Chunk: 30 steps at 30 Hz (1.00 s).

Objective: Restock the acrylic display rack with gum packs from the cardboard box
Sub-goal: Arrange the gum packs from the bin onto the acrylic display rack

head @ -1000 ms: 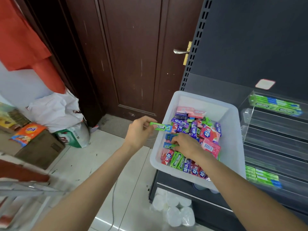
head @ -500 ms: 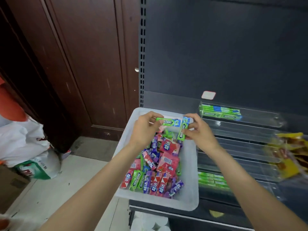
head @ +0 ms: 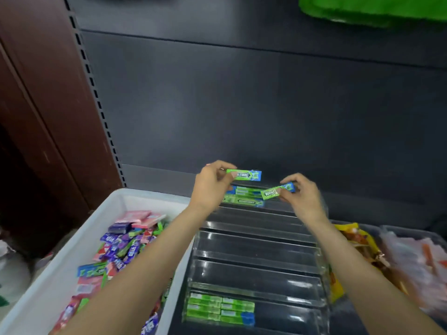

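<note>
My left hand [head: 210,187] pinches a green gum pack [head: 244,175] level above the top tier of the clear acrylic rack [head: 254,247]. My right hand [head: 303,197] pinches a second green gum pack [head: 278,191], tilted, just right of it over the same tier. That top tier holds a few green packs [head: 243,198]. The bottom tier holds several green packs [head: 219,308]. The tiers between show no packs. A white bin [head: 55,281] at the left holds many mixed gum packs [head: 121,245].
A dark shelf back panel [head: 242,105] rises behind the rack. Yellow snack bags [head: 358,243] and clear-wrapped packets [head: 416,262] lie right of the rack. A brown wooden door [head: 43,105] stands at the left. Something green [head: 372,8] hangs at the top right.
Both hands have risen from over the white bin to the rack's top tier, each carrying its green pack. The view has swung right and closer to the rack.
</note>
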{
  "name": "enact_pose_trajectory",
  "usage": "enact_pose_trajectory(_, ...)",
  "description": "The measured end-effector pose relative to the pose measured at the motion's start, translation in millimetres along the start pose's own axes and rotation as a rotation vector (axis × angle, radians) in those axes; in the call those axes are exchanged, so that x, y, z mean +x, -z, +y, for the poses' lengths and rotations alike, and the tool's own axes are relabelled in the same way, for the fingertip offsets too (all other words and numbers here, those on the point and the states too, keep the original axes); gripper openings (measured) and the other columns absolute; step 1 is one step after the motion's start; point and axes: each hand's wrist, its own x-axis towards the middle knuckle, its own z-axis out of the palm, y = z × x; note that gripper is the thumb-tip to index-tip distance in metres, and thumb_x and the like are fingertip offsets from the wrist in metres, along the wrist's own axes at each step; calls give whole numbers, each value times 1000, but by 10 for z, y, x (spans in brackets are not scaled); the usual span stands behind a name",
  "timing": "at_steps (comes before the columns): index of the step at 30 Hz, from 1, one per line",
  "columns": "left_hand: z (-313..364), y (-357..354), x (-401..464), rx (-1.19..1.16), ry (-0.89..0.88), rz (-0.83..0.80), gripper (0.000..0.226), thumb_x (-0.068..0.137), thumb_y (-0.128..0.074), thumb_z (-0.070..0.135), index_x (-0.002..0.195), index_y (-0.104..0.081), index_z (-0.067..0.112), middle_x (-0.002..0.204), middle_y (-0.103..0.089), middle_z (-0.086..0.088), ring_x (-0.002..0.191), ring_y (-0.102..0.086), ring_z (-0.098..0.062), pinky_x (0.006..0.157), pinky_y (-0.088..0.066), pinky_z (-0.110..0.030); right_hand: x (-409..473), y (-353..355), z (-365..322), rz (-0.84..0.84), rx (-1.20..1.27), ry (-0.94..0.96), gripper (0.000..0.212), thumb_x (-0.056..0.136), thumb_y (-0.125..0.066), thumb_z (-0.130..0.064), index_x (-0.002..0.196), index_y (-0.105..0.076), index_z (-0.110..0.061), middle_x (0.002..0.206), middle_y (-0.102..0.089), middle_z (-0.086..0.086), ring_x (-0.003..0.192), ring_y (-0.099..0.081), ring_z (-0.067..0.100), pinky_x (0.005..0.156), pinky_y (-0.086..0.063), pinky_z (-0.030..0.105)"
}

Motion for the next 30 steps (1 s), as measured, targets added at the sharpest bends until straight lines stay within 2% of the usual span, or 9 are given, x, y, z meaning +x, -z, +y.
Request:
enact_pose_trajectory(4, 65, -244, 52, 31, 10, 14, 9, 91, -59, 14, 99, -64, 13, 71, -60, 4, 47, -57, 6, 50, -39, -4, 156, 142, 232, 17, -98, 17, 21, 77, -74, -3, 77, -58, -16, 83, -61, 0, 83, -60, 23, 77, -53, 39)
enact_pose_trajectory(6, 83, -302, 74, 52, 10, 23, 10, 91, -59, 14, 99, -64, 13, 70, -60, 7, 48, -58, 6, 49, -38, -4, 209, 146, 308, 11, -170, 27, 16, 78, -73, -6, 82, -60, -13, 84, -61, 1, 80, -57, 18, 67, -46, 15)
enact_pose_trajectory(8, 84, -337, 93, 73, 15, 36, 10, 91, -59, 15, 100, -64, 14, 71, -60, 8, 49, -59, 4, 50, -38, -3, 234, 141, 342, -13, -274, 40, 12, 79, -73, -10, 85, -63, -12, 83, -61, -1, 76, -55, 13, 57, -38, 6)
enact_pose_trajectory(10, 74, -358, 95, 90, 23, 36, 11, 91, -59, 16, 100, -64, 15, 71, -60, 9, 52, -60, 3, 51, -39, -3, 245, 130, 386, -35, -351, 49, 10, 79, -73, -14, 86, -66, -14, 81, -61, -4, 76, -56, 12, 56, -37, 9)
enact_pose_trajectory(15, 44, -381, 80, 111, 22, 13, 10, 91, -59, 16, 100, -64, 15, 74, -63, 7, 60, -62, -5, 55, -43, -5, 285, 71, 472, -33, -423, 46, 9, 78, -76, -16, 82, -68, -18, 77, -59, -8, 77, -58, 15, 68, -49, 31)
enact_pose_trajectory(18, 23, -373, 81, 107, 22, 15, 9, 91, -59, 14, 99, -63, 15, 73, -61, 8, 57, -61, -3, 52, -42, -5, 304, 52, 489, -43, -494, 59, 9, 79, -74, -13, 87, -70, -15, 89, -63, -2, 82, -60, 17, 76, -53, 36)
enact_pose_trajectory(23, -3, -368, 91, 106, 24, 1, 11, 91, -59, 15, 101, -64, 15, 73, -61, 8, 54, -61, 0, 56, -46, -7, 319, 27, 549, 6, -549, 56, 16, 82, -68, -3, 96, -70, -11, 102, -62, 9, 88, -61, 22, 81, -53, 35)
enact_pose_trajectory(27, 9, -381, 103, 107, 24, -12, 10, 92, -58, 16, 100, -63, 18, 73, -62, 10, 58, -61, -2, 58, -46, -9, 286, -13, 529, 58, -550, 44, 16, 86, -63, -2, 100, -68, -8, 104, -55, 12, 88, -59, 24, 76, -45, 23)
enact_pose_trajectory(30, 6, -388, 108, 121, 24, -23, 10, 92, -58, 17, 101, -63, 18, 74, -62, 11, 62, -63, -6, 61, -48, -12, 263, -44, 493, 78, -644, 40, 14, 88, -62, -7, 101, -66, -10, 104, -54, 12, 90, -58, 27, 74, -50, 30)
